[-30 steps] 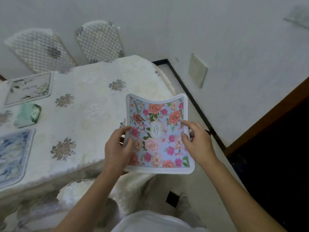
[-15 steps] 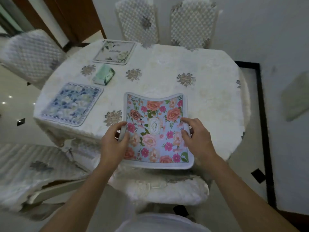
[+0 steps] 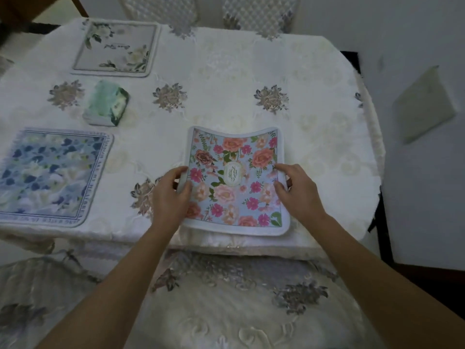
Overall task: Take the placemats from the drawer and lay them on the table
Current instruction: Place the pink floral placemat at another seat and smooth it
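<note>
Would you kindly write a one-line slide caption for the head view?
Both hands, left hand and right hand, hold a pink floral placemat at the near edge of the table.

Both forearms bare, reaching forward and converging slightly. Left hand (image 3: 171, 197) palm-down, thumb on top and fingers curled over an edge in a pinch grip. Right hand (image 3: 297, 192) mirrors it: thumb and index spread on top, remaining fingers tucked under. Wrists roughly level, hands well apart.

White wall (image 3: 415, 34), two quilted chair backs (image 3: 161, 8) (pale covers), dim light.
</note>
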`<action>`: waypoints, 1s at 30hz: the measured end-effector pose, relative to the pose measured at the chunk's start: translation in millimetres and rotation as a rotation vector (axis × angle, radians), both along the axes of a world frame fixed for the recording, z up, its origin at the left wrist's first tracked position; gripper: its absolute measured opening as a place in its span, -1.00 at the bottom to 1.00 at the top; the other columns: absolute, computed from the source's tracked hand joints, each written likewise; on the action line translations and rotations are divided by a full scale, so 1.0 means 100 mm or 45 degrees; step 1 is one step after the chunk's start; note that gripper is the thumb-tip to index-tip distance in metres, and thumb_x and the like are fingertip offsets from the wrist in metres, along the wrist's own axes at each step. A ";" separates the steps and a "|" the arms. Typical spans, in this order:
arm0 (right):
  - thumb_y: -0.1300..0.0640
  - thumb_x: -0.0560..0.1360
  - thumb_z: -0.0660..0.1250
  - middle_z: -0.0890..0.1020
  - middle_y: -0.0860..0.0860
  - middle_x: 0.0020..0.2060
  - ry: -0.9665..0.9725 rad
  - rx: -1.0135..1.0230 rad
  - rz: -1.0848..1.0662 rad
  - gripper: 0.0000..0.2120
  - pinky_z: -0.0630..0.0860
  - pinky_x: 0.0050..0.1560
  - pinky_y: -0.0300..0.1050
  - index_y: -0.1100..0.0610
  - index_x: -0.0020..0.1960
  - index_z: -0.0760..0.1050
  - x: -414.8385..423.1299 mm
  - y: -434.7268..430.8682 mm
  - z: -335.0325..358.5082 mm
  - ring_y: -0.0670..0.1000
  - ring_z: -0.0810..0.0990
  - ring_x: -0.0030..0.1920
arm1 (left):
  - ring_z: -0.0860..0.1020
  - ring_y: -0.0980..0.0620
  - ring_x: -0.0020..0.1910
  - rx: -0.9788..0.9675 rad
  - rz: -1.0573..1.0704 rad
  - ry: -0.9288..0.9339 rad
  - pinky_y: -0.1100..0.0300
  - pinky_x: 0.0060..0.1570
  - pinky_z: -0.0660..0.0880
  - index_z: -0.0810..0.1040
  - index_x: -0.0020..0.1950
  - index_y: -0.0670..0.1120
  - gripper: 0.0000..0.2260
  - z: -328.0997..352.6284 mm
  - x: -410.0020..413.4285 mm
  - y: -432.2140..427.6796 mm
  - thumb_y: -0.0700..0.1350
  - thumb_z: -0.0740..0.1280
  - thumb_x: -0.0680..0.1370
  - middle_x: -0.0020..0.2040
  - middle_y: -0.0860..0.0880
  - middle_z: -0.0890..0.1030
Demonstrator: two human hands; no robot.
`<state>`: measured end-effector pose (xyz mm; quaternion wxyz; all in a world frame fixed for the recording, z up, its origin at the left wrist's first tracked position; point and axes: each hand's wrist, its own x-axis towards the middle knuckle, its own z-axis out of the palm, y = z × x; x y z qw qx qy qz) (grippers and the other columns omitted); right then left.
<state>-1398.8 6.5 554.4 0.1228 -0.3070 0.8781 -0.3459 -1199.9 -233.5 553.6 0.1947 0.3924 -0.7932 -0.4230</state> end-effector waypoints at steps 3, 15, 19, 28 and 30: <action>0.10 0.56 0.36 0.50 -0.11 0.07 -0.054 0.061 -0.024 -0.60 0.50 -0.08 -0.34 -0.01 0.39 0.45 0.00 -0.09 -0.16 -0.14 0.56 -0.16 | 0.61 0.01 -0.01 -0.008 -0.008 -0.064 0.02 -0.04 0.61 0.54 0.32 -0.06 -0.70 -0.18 -0.08 -0.11 -0.15 0.35 0.57 0.14 -0.04 0.64; 0.10 0.52 0.40 0.41 -0.01 0.20 -0.062 0.200 0.030 -0.61 0.53 -0.04 -0.23 0.04 0.33 0.48 -0.23 -0.11 -0.58 -0.12 0.49 -0.07 | 0.48 0.13 -0.08 -0.082 -0.012 -0.324 0.37 -0.19 0.34 0.52 0.29 -0.02 -0.71 -0.65 0.07 -0.17 -0.08 0.36 0.57 0.09 0.02 0.54; 0.07 0.52 0.40 0.39 0.02 0.26 -0.074 0.157 0.033 -0.55 0.49 0.06 -0.19 0.07 0.39 0.44 -0.44 -0.24 -0.63 -0.07 0.49 0.09 | 0.50 0.12 -0.06 -0.113 0.021 -0.339 0.27 -0.17 0.40 0.50 0.29 0.02 -0.72 -0.69 0.00 -0.21 -0.01 0.36 0.58 0.10 0.05 0.54; 0.11 0.52 0.40 0.48 0.05 0.20 -0.044 0.073 0.005 -0.59 0.41 0.10 -0.24 0.08 0.35 0.50 -1.11 -0.75 -0.61 -0.09 0.50 0.08 | 0.55 0.22 -0.15 -0.055 0.171 -0.327 0.23 -0.22 0.47 0.51 0.28 0.04 -0.70 -0.66 -0.15 -0.32 0.01 0.39 0.56 -0.05 0.19 0.58; 0.14 0.51 0.40 0.50 0.06 0.17 -0.040 0.092 0.021 -0.64 0.37 0.05 -0.27 0.09 0.30 0.54 -1.21 -0.85 -0.62 -0.02 0.54 0.08 | 0.58 0.12 -0.14 -0.034 0.197 -0.336 0.21 -0.19 0.48 0.52 0.30 0.00 -0.68 -0.67 -0.10 -0.29 0.00 0.40 0.56 -0.03 0.09 0.61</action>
